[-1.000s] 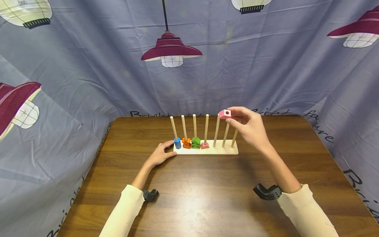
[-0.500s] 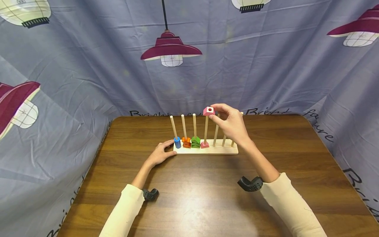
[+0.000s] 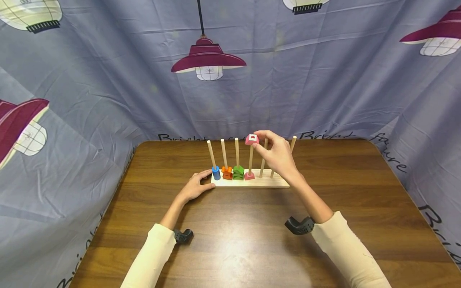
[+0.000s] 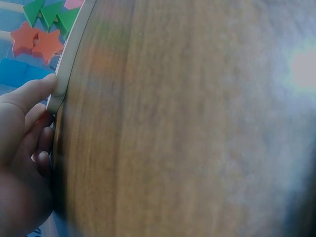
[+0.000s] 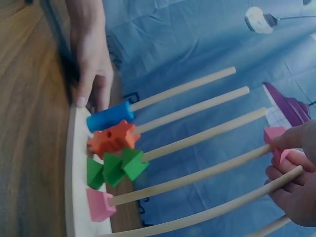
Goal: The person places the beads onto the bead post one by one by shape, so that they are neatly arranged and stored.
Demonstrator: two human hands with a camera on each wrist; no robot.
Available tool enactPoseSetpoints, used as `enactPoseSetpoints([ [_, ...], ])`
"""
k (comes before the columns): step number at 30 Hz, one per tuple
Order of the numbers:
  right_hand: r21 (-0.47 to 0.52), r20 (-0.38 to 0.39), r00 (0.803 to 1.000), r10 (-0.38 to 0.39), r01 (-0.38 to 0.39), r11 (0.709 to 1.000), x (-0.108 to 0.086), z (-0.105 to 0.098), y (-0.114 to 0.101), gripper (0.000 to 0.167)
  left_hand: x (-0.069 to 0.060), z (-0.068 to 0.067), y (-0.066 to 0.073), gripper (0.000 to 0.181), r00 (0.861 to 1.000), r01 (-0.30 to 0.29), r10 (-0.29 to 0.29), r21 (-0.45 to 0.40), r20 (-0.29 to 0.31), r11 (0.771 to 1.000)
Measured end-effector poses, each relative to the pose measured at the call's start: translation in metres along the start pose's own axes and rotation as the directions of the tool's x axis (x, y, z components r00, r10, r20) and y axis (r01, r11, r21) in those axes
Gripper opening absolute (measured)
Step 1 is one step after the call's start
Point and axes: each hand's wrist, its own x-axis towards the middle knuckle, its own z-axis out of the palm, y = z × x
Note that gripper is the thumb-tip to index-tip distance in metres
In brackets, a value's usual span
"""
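A pale wooden peg board (image 3: 259, 183) with a row of upright pegs stands on the table. My left hand (image 3: 193, 187) holds its left end, thumb at the front corner. My right hand (image 3: 278, 155) pinches a pink trapezoid block (image 3: 251, 139) with a hole at the top of the fourth peg from the left. In the right wrist view, that peg's tip (image 5: 264, 149) meets the block. Another pink block (image 3: 249, 176) sits at the same peg's base. Left of it are green triangular blocks (image 3: 238, 173), orange star-shaped blocks (image 3: 227, 173) and a blue cylinder stack (image 3: 216, 173), each on its own peg.
Bare pegs (image 3: 262, 168) stand right of the fourth one, partly behind my right hand. The brown wooden table (image 3: 230, 232) reaches back to a grey-blue curtain (image 3: 230, 104) printed with lamps. A black wrist device (image 3: 299, 225) sits below my right forearm.
My right hand has carried the pink block leftward, from beside the fifth peg to the top of the fourth, then slightly down. My left hand has stayed at the board's end.
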Motion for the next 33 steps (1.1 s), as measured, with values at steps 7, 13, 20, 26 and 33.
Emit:
enactPoseSetpoints([
  [7,0.185,-0.031,0.995,0.092,-0.085,0.979,-0.006,0.008,0.003,0.032,0.001,0.0,-0.001,0.065,1.0,0.008,-0.008,-0.013,-0.001,1.0],
  [13,0.308,0.021,0.987,0.16,-0.158,0.938,-0.014,0.02,0.023,0.034,0.001,0.0,-0.002,0.065,1.0,0.024,-0.023,-0.015,0.003,1.0],
  [20,0.256,0.068,0.962,0.264,-0.273,0.928,-0.034,0.039,0.052,0.027,0.002,0.0,-0.003,0.065,1.0,0.02,-0.02,-0.012,0.002,1.0],
  [26,0.208,0.125,0.925,0.359,-0.378,0.902,-0.051,0.057,0.079,0.027,0.002,0.001,-0.003,0.065,1.0,0.01,-0.01,-0.012,0.003,1.0],
  [33,0.195,0.173,0.887,0.428,-0.456,0.868,-0.061,0.068,0.096,0.031,0.002,0.001,-0.003,0.065,1.0,0.017,-0.017,-0.004,0.005,1.0],
])
